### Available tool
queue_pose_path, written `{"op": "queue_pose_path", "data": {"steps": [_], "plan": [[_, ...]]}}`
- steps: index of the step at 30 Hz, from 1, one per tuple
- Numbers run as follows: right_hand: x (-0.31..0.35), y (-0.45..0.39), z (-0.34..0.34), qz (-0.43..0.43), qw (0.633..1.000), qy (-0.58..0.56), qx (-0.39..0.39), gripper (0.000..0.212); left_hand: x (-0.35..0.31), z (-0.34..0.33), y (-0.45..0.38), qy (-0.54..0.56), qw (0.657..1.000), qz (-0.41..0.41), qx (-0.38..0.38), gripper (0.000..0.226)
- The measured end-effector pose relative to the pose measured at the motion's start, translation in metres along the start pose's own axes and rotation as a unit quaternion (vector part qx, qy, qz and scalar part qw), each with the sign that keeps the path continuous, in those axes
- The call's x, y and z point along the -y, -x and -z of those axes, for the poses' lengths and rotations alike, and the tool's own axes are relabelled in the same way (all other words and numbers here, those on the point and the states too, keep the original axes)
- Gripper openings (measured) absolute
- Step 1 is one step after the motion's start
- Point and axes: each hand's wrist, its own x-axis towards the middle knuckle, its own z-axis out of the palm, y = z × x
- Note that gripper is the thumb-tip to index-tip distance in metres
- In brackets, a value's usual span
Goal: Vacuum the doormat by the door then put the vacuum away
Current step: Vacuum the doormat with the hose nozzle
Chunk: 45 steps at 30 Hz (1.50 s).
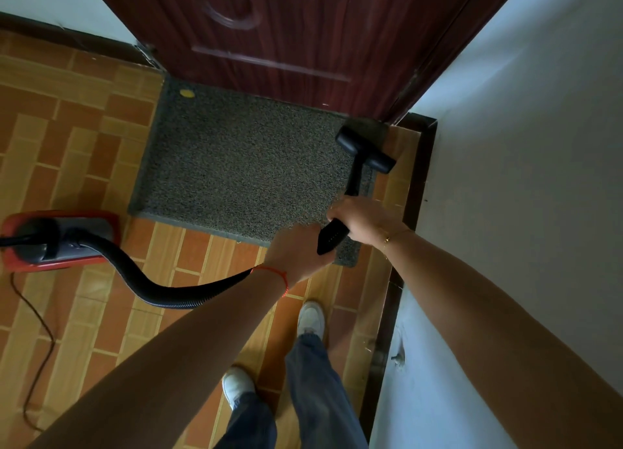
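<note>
The vacuuming looks to be under way, not finished: the nozzle [365, 149] sits on the far right corner of the doormat [236, 165], which lies against the door [286, 27], and a yellow speck [187, 93] remains at the mat's far left. The right hand [362, 221] has its grip curled round the wand [340, 226]; the left hand [296, 249] holds the hose [151, 280] end, fingers hidden. The red vacuum [60, 239] stands on the floor left of the mat, not yet put away. No writing is legible.

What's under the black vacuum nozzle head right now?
The black T-shaped nozzle head rests on the speckled grey doormat, at its far right corner near the dark wooden door. The mat directly beneath it is hidden.
</note>
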Motion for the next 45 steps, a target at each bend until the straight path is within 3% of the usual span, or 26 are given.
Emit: {"op": "queue_pose_path", "data": {"steps": [20,28,38,45], "plan": [[0.235,0.024,-0.073,0.031,0.999,-0.025,-0.014,0.017,0.128,-0.042,0.202,-0.016,0.998,0.044,0.05,0.029],[0.321,0.011,-0.083,0.055,0.997,0.021,0.042,0.015,0.185,-0.062,0.264,-0.009,0.996,0.076,0.053,0.031],[0.389,-0.013,-0.081,0.105,0.991,0.065,0.047,0.021,0.236,-0.059,0.311,0.016,0.992,0.112,0.049,0.031],[0.397,-0.04,-0.064,0.13,0.989,0.068,0.035,0.023,0.255,-0.044,0.308,0.024,0.99,0.134,0.027,0.033]]}}
